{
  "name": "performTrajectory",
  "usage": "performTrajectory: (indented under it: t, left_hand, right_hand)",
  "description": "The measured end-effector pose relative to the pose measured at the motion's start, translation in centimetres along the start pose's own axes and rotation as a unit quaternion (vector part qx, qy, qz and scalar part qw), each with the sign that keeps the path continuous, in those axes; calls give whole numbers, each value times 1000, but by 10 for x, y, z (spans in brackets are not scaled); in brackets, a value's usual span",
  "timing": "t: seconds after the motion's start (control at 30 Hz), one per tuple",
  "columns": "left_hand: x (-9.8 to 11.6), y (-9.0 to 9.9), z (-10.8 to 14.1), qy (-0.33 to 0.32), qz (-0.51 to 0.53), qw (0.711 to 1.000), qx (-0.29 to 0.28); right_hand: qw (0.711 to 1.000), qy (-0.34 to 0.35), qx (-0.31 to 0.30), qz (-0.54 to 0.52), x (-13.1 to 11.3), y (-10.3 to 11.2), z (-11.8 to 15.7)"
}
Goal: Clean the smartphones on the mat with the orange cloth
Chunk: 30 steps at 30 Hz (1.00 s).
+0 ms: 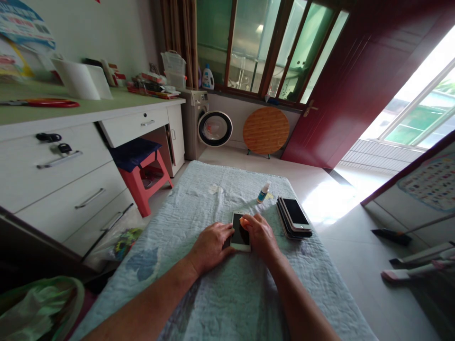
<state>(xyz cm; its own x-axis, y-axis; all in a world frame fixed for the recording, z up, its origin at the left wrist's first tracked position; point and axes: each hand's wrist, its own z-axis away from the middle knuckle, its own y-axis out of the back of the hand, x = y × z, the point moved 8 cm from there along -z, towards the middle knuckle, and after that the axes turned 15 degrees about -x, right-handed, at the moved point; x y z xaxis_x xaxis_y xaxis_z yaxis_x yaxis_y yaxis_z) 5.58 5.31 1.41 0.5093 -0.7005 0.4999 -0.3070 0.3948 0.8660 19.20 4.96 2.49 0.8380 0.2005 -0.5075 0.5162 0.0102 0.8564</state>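
A white-framed phone (241, 246) lies face up on the cloth-covered table, its dark screen toward me. My left hand (212, 244) grips the phone's left edge, fingertips at its side and thumb near the lower corner. Pinched in my right hand (262, 234) is a small orange cloth (243, 223), pressed on the upper right part of the screen. Beyond my right hand stands a small spray bottle (263, 192) with a clear cap and blue label. To the right sits a stack of phones (295, 214), the top one white-framed with a black screen.
The table has a pale blue quilted cover (213, 189). Left of it are a red stool (151, 182), white drawers (85, 189) and a bin (76, 303). A washing machine (194, 118) with its door open and a round wooden board (266, 130) stand behind.
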Motion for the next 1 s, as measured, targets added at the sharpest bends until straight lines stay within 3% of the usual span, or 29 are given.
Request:
performTrajectory:
  t: [0.23, 0.47, 0.77, 1.0]
  left_hand:
    - [2, 0, 0, -23, 16, 1000, 7]
    - [-1, -1, 0, 2, -8, 1000, 4]
    - [-1, -1, 0, 8, -9, 1000, 2]
    - [-1, -2, 0, -9, -1, 1000, 8]
  right_hand:
    - [999, 31, -24, 21, -10, -11, -3]
    - [996, 22, -62, 66, -8, -9, 4]
    - [998, 3, -4, 68, 18, -11, -13]
    - [995, 31, -41, 83, -11, -12, -9]
